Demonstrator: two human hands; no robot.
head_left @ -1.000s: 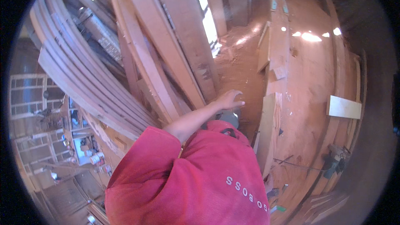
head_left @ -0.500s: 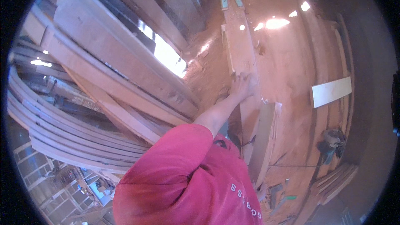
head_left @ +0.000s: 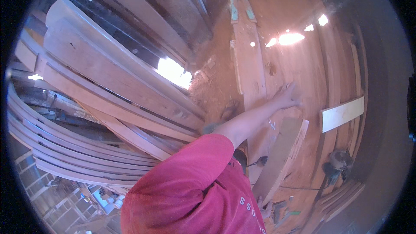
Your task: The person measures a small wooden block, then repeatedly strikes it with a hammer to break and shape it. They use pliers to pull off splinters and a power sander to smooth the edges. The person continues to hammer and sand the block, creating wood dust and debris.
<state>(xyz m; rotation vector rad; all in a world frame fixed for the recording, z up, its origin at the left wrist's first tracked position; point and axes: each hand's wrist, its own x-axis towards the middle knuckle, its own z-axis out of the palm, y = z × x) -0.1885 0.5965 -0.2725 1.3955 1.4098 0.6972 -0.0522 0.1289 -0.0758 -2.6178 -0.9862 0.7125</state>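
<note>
Head view: the left hand (head_left: 287, 98) is free, its fingers spread, just beyond the far end of the loose board (head_left: 279, 160); blur hides whether it touches the dusty surface (head_left: 312, 145). The right hand (head_left: 265, 210) shows partly at the board's near end; whether it grips, I cannot tell. Half a second ago the left hand was on the long plank (head_left: 249, 67), left of the board; now it has moved off it, and the board lies more aslant. That leaves the right hand as the only one at the board.

Right of the board, a cord (head_left: 307, 189) runs toward a power tool (head_left: 339, 161) and could snag a sideways move. A pale panel (head_left: 342, 115) lies farther out, beyond the board's far end. The long plank crowds the board's left; well apart on that side lean curved boards (head_left: 86, 156).
</note>
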